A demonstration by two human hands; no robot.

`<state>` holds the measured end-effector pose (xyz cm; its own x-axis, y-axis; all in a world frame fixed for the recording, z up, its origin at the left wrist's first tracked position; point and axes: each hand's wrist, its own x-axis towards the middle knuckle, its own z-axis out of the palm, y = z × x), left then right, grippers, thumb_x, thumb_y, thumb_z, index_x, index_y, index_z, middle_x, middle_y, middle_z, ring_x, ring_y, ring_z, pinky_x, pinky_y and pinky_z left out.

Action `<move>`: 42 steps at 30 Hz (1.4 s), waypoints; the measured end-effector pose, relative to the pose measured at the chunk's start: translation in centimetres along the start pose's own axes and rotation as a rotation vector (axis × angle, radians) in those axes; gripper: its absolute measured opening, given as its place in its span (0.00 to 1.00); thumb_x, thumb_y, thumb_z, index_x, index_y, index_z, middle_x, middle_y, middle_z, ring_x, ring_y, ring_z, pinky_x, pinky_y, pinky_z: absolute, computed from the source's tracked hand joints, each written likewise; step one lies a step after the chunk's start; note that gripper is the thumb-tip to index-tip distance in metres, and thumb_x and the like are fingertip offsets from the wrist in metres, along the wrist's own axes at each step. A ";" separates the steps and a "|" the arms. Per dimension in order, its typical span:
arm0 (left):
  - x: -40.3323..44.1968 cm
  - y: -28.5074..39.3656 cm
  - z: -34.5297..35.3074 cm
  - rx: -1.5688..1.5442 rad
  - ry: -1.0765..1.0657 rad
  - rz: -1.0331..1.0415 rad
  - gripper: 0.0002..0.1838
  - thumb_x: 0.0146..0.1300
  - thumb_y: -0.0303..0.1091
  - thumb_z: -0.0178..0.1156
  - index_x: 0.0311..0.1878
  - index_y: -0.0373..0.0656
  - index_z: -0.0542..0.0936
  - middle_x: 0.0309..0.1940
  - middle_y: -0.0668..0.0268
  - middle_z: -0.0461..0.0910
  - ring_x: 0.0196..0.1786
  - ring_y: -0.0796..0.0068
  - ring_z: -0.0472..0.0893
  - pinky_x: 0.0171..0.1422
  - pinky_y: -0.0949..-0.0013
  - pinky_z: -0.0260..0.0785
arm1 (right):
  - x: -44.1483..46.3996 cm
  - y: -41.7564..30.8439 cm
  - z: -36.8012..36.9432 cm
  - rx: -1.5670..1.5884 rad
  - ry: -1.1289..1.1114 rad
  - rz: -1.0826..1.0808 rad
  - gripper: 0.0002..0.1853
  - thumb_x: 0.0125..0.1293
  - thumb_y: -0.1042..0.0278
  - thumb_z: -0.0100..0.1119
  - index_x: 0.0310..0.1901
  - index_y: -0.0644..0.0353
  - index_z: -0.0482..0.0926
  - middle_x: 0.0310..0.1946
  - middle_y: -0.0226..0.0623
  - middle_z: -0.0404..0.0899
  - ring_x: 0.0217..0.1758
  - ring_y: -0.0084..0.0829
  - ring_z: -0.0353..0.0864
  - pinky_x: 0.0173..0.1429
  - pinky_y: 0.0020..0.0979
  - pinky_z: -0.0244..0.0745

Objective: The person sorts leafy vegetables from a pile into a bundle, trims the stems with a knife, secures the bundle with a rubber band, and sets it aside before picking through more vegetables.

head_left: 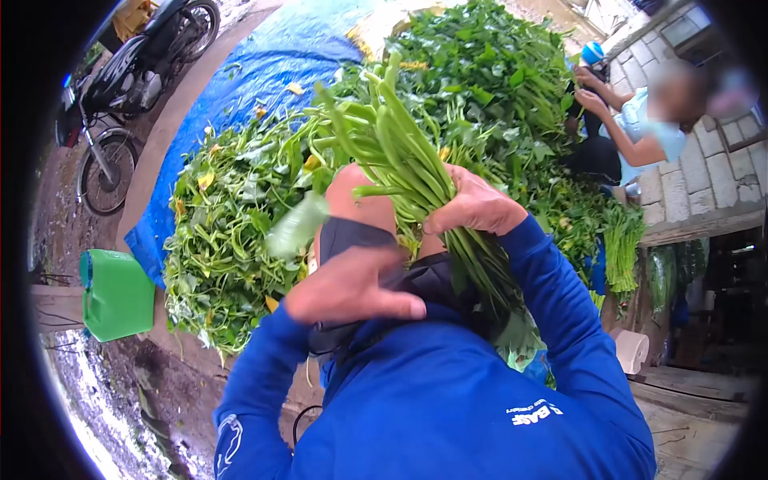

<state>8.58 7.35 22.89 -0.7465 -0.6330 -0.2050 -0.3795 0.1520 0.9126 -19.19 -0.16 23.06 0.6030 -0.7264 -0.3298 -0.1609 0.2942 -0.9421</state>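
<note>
My right hand (478, 202) is wrapped round a bunch of water spinach (392, 136). Its thick pale stems point up and away, and its dark leaves hang down towards my lap. Left of the bunch, my left hand (352, 286) is over my thigh, thumb stretched out and apart from the fingers, which are partly blurred. Nothing shows in it. Just beyond it, a blurred pale green leaf (298, 227) appears in the air. A large heap of loose greens (228, 232) lies around my knees.
A blue tarp (268, 60) lies under the heap. At left are a green plastic jug (118, 294) and a motorcycle (120, 96). Another person (640, 132) handles greens at the right, by a block wall (704, 176). Bundled stems (622, 248) lie below that person.
</note>
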 end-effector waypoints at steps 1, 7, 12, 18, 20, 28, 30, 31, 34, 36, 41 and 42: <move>1.5 -0.1 -0.6 -0.042 0.149 0.179 0.41 0.59 0.56 0.85 0.67 0.37 0.84 0.59 0.52 0.89 0.61 0.59 0.88 0.65 0.58 0.80 | -0.5 -0.8 -0.5 -0.059 -0.049 0.007 0.47 0.53 0.74 0.81 0.78 0.60 0.75 0.59 0.29 0.88 0.59 0.24 0.83 0.66 0.30 0.78; 11.6 -2.5 -0.7 -0.798 0.375 0.435 0.54 0.65 0.61 0.80 0.82 0.33 0.70 0.77 0.47 0.77 0.79 0.55 0.77 0.88 0.50 0.64 | -1.8 -4.1 -0.1 -0.112 -0.017 -0.068 0.47 0.54 0.76 0.82 0.79 0.60 0.73 0.61 0.28 0.86 0.60 0.27 0.84 0.67 0.32 0.80; 9.9 7.0 -4.2 -0.712 0.740 0.792 0.64 0.55 0.65 0.84 0.83 0.32 0.66 0.78 0.42 0.75 0.82 0.45 0.73 0.89 0.45 0.62 | -1.4 -11.4 3.8 -0.197 0.057 -0.524 0.44 0.56 0.78 0.79 0.77 0.63 0.74 0.59 0.33 0.86 0.59 0.29 0.85 0.64 0.35 0.83; -2.7 19.3 -14.4 -0.201 0.688 0.702 0.32 0.59 0.23 0.78 0.69 0.32 0.82 0.60 0.55 0.90 0.59 0.65 0.90 0.65 0.60 0.85 | 2.8 -19.5 10.1 -0.399 -0.088 -0.847 0.41 0.61 0.52 0.85 0.72 0.63 0.81 0.67 0.43 0.85 0.64 0.39 0.85 0.73 0.40 0.78; -5.1 21.5 -13.6 0.096 0.590 0.371 0.30 0.59 0.22 0.77 0.67 0.33 0.84 0.54 0.60 0.91 0.53 0.73 0.88 0.61 0.65 0.83 | 2.5 -17.5 11.7 -0.539 -0.003 -1.014 0.42 0.63 0.46 0.85 0.72 0.62 0.81 0.71 0.49 0.83 0.70 0.45 0.82 0.79 0.43 0.74; 6.4 3.0 3.1 -0.328 -0.208 -0.098 0.31 0.60 0.28 0.75 0.68 0.34 0.82 0.54 0.64 0.88 0.55 0.74 0.83 0.63 0.65 0.78 | -9.2 9.5 10.8 -0.511 -0.196 -0.414 0.35 0.78 0.47 0.69 0.76 0.61 0.76 0.73 0.59 0.78 0.77 0.55 0.76 0.84 0.48 0.68; 9.9 1.6 6.3 -0.346 -0.373 -0.099 0.32 0.59 0.26 0.73 0.69 0.33 0.81 0.57 0.63 0.88 0.58 0.74 0.83 0.66 0.65 0.77 | -14.5 9.5 9.3 -0.435 -0.024 0.214 0.33 0.85 0.42 0.56 0.74 0.65 0.77 0.73 0.59 0.78 0.75 0.57 0.78 0.81 0.49 0.71; 10.8 0.9 7.5 -0.319 -0.386 -0.076 0.31 0.59 0.27 0.73 0.68 0.34 0.82 0.55 0.61 0.89 0.57 0.72 0.84 0.66 0.64 0.78 | -17.7 10.8 8.1 -0.490 0.102 -0.093 0.36 0.85 0.38 0.54 0.73 0.68 0.78 0.73 0.61 0.77 0.74 0.57 0.79 0.80 0.48 0.72; 11.4 -0.1 9.6 -0.228 -0.372 -0.037 0.28 0.61 0.30 0.71 0.66 0.37 0.84 0.54 0.55 0.91 0.55 0.66 0.87 0.66 0.59 0.79 | -24.8 8.9 6.3 -0.155 0.128 0.003 0.24 0.76 0.57 0.73 0.64 0.68 0.86 0.67 0.53 0.84 0.72 0.51 0.83 0.77 0.49 0.76; 11.9 0.7 10.3 -0.158 -0.334 -0.008 0.28 0.62 0.31 0.70 0.67 0.38 0.84 0.56 0.51 0.91 0.57 0.62 0.89 0.67 0.57 0.79 | -24.6 6.7 6.8 -0.309 0.410 -0.255 0.20 0.71 0.65 0.76 0.60 0.65 0.88 0.64 0.48 0.87 0.70 0.47 0.85 0.74 0.49 0.78; 12.0 1.3 10.2 -0.049 -0.371 -0.158 0.28 0.62 0.32 0.73 0.64 0.34 0.81 0.57 0.53 0.90 0.60 0.61 0.88 0.70 0.58 0.78 | -19.1 8.5 5.2 -1.025 0.774 -0.397 0.11 0.70 0.67 0.75 0.51 0.58 0.91 0.57 0.37 0.91 0.66 0.42 0.87 0.66 0.46 0.80; 11.7 0.7 10.3 0.056 -0.306 -0.181 0.28 0.60 0.35 0.73 0.62 0.32 0.81 0.53 0.48 0.89 0.58 0.52 0.89 0.67 0.54 0.79 | -18.5 10.1 4.8 -1.024 0.752 -0.356 0.11 0.70 0.66 0.75 0.51 0.57 0.91 0.56 0.37 0.91 0.64 0.42 0.87 0.65 0.46 0.80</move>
<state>-6.06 7.84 17.48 -0.7902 -0.3985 -0.4657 -0.5436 0.1047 0.8328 -28.22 19.22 19.92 0.2098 -0.9292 0.3044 -0.7995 -0.3422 -0.4937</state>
